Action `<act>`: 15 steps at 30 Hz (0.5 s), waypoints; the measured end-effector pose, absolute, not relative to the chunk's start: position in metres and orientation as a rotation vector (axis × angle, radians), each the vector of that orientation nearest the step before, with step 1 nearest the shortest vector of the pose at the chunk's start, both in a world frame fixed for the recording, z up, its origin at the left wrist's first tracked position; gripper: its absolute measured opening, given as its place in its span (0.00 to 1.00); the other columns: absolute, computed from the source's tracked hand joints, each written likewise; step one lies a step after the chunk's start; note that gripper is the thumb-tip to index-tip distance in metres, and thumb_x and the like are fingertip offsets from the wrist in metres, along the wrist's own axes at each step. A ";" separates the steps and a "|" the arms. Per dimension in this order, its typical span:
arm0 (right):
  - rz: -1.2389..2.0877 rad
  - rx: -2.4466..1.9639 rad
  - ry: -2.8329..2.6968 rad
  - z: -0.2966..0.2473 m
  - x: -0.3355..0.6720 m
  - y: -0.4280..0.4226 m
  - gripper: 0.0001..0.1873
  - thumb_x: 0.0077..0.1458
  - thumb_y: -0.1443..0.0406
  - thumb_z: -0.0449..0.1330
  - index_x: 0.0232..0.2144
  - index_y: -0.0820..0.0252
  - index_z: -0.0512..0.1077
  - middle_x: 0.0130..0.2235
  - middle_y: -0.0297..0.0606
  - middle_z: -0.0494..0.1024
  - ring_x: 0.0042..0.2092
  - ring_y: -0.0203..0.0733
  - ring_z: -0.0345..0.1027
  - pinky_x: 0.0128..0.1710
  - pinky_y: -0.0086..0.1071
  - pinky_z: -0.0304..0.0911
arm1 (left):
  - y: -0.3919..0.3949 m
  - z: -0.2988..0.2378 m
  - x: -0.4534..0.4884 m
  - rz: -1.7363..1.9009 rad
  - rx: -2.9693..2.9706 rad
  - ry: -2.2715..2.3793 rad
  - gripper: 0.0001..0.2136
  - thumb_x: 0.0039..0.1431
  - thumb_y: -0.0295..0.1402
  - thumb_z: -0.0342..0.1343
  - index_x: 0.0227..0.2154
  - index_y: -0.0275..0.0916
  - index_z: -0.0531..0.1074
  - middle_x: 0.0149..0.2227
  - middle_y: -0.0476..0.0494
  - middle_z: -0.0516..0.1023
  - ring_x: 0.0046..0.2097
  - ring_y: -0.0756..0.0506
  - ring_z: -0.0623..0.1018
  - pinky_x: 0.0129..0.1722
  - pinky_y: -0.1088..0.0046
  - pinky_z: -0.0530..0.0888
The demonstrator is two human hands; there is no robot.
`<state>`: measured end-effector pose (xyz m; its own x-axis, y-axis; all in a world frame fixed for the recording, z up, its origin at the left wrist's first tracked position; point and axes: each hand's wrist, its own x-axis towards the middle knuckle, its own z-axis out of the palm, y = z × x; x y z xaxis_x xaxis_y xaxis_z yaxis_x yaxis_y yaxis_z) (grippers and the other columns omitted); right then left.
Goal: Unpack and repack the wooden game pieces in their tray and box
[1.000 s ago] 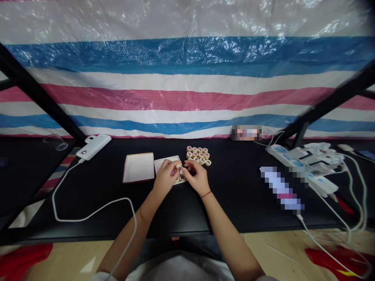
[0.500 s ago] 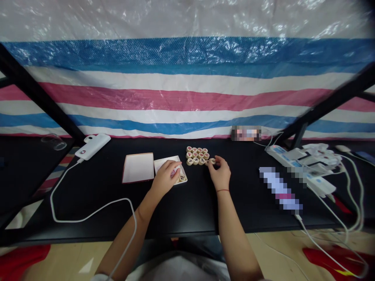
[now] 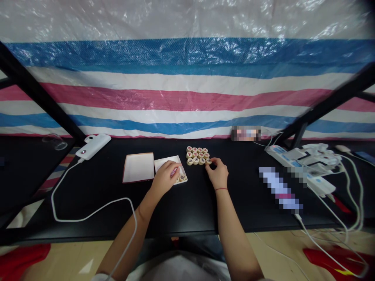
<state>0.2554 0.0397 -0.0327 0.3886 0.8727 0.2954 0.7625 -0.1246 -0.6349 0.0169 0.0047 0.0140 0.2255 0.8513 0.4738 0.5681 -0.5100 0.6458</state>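
My left hand (image 3: 165,175) is curled over a white open box (image 3: 159,160), thumb and fingers close together. A pinkish bit shows between them, but what they hold is hidden. Round Chinese chess pieces (image 3: 182,177) lie in the box's near right corner. To the right of the box, several more pieces stand in three close rows, red-marked ones (image 3: 200,150) at the back and black-marked ones (image 3: 195,160) in front. My right hand (image 3: 218,174) has thumb and forefinger closed on the Chinese chess piece (image 3: 208,160) at the front row's right end.
A box lid (image 3: 138,168), inside up, lies left of the box. Farther left is a white power bank (image 3: 93,147) with a cable (image 3: 84,221) looping under my left forearm. At right are a blurred-out device (image 3: 279,188) and a power strip (image 3: 304,171) with cables.
My right hand has moved slightly left, bringing its Chinese chess piece against the end of the front row. My left hand has stayed over the box.
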 end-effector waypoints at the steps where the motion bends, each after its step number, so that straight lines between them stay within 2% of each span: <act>1: 0.184 -1.910 -1.405 -0.031 0.255 0.039 0.15 0.46 0.59 0.58 0.37 0.57 0.72 0.37 0.40 0.77 0.40 0.48 0.67 0.41 0.40 0.61 | 0.006 0.014 0.016 1.169 2.179 1.324 0.09 0.63 0.30 0.48 0.41 0.42 0.73 0.38 0.44 0.77 0.44 0.46 0.77 0.46 0.68 0.73; 4: 0.091 -1.798 -1.417 -0.022 0.252 0.035 0.17 0.46 0.59 0.58 0.39 0.59 0.71 0.40 0.42 0.76 0.41 0.48 0.66 0.44 0.41 0.61 | 0.011 0.015 0.007 1.135 2.230 1.372 0.09 0.63 0.30 0.49 0.41 0.42 0.74 0.38 0.44 0.77 0.42 0.45 0.76 0.45 0.67 0.71; 6: 0.086 -1.637 -1.462 -0.013 0.244 0.031 0.16 0.51 0.58 0.56 0.40 0.60 0.71 0.39 0.43 0.74 0.40 0.46 0.66 0.44 0.39 0.62 | 0.013 0.018 -0.006 1.089 2.272 1.452 0.09 0.63 0.32 0.49 0.40 0.41 0.74 0.38 0.44 0.78 0.42 0.45 0.76 0.45 0.66 0.70; 9: 0.373 -1.378 -1.693 -0.002 0.226 0.025 0.17 0.58 0.57 0.53 0.43 0.59 0.72 0.32 0.37 0.73 0.33 0.40 0.66 0.37 0.33 0.63 | 0.007 0.023 -0.029 0.931 2.357 1.598 0.09 0.63 0.35 0.50 0.39 0.43 0.75 0.38 0.45 0.77 0.44 0.43 0.74 0.46 0.63 0.66; 11: 0.574 -1.260 -1.890 0.001 0.212 0.022 0.17 0.59 0.55 0.53 0.44 0.58 0.73 0.29 0.34 0.72 0.29 0.37 0.65 0.34 0.31 0.62 | -0.002 0.023 -0.042 0.790 2.438 1.616 0.10 0.60 0.41 0.54 0.39 0.44 0.76 0.42 0.45 0.77 0.47 0.42 0.72 0.48 0.61 0.64; 13: 0.650 -1.214 -2.025 0.001 0.200 0.020 0.17 0.59 0.54 0.55 0.41 0.59 0.75 0.28 0.34 0.72 0.29 0.37 0.65 0.33 0.30 0.61 | -0.013 0.020 -0.052 0.661 2.520 1.588 0.16 0.54 0.48 0.59 0.42 0.44 0.75 0.45 0.44 0.76 0.49 0.39 0.70 0.49 0.60 0.62; 15: 0.660 -1.218 -2.073 0.000 0.192 0.018 0.17 0.58 0.53 0.56 0.37 0.60 0.76 0.28 0.35 0.72 0.29 0.37 0.65 0.33 0.30 0.60 | -0.022 0.014 -0.057 0.573 2.574 1.571 0.20 0.52 0.48 0.62 0.44 0.44 0.74 0.47 0.43 0.75 0.51 0.38 0.69 0.49 0.59 0.61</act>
